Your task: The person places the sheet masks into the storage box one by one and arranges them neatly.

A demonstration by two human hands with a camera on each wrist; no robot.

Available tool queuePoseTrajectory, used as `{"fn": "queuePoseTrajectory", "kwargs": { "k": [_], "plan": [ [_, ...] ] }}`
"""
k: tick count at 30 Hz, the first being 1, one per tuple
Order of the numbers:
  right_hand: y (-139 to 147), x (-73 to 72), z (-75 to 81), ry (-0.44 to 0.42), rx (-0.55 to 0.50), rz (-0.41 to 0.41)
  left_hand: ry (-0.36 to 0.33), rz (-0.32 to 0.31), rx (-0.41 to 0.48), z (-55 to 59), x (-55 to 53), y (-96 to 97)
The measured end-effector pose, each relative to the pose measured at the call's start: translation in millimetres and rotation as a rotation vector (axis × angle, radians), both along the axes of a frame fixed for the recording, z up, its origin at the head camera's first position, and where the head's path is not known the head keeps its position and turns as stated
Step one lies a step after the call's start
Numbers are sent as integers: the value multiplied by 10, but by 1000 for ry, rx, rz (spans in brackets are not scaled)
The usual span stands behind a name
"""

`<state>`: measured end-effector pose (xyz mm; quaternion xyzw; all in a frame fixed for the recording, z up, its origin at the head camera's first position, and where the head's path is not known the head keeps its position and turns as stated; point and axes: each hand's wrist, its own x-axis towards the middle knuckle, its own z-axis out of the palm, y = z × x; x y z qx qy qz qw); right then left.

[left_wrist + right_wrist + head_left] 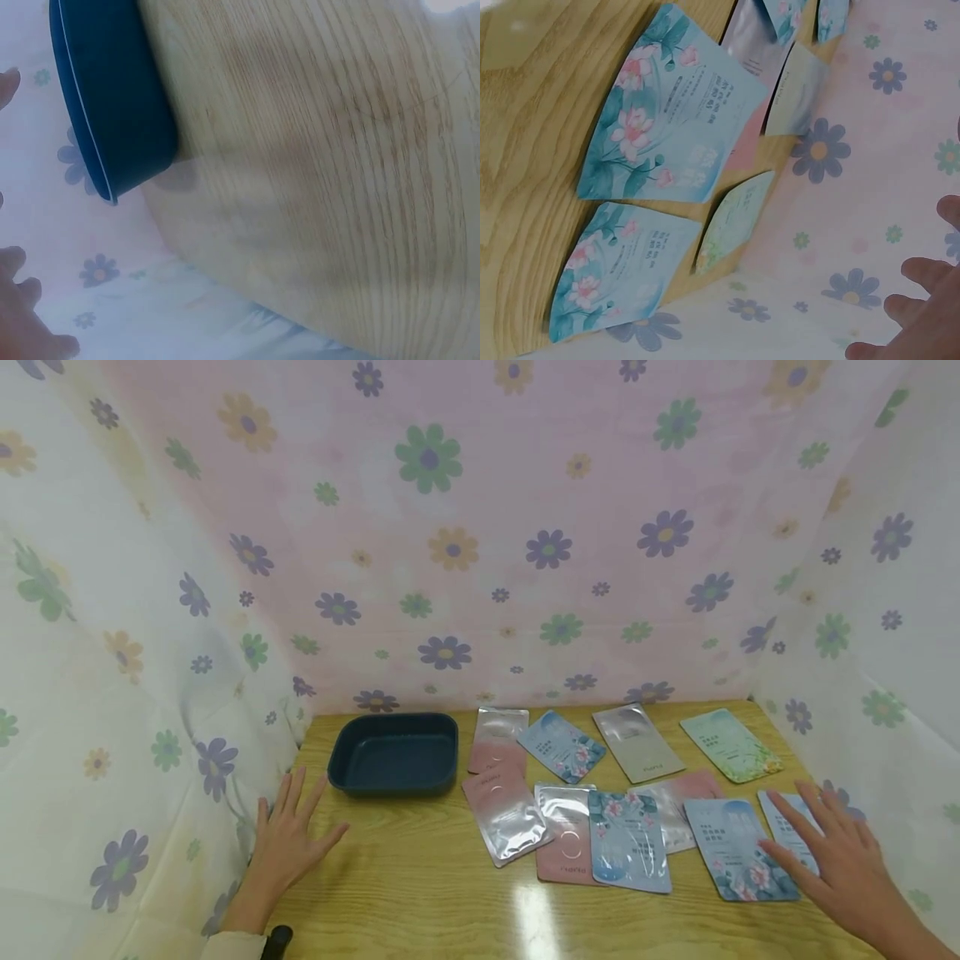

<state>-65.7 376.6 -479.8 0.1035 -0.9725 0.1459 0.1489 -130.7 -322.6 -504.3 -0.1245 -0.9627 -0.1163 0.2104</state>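
My left hand (288,843) is spread at the table's left side, holding nothing, just short of the dark blue rectangular tray (393,790). On the right, my right hand (843,864) has its fingers apart and partly covers a blue floral sachet (787,822); the right wrist view shows a gap between them. Beside it lies another blue floral sachet (738,852). More flat sachets spread leftward: a blue one (630,852) overlapping a pink-and-silver one (562,827), another pink-and-silver one (506,818), a silver-beige one (637,745) and a green one (731,745).
The wooden table (405,885) is enclosed by flower-printed cloth (480,527) at the back and both sides. Further sachets, a blue one (561,745) and a pink one (498,735), lie near the back edge. A black band (277,941) circles the left wrist.
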Motion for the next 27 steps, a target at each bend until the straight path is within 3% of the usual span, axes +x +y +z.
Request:
{"fn": "queuePoseTrajectory", "kwargs": {
  "k": [4,9,12,16,21,27],
  "plan": [
    [-100,-33,59,44,-30,58,24,-35,33,-48,-73,-50],
    [-253,-110,166,114,-110,147,171,-175,108,-118,-267,-64],
    [-372,-165,207,143,-160,214,216,-225,151,-159,-377,-41],
    [-548,-250,229,160,-176,274,180,-198,200,-221,-463,-10],
    [-737,-361,234,199,-191,352,141,-162,172,-320,-562,-7],
    [-923,-436,208,160,-202,371,25,-129,143,-452,-627,11]
  ]
}}
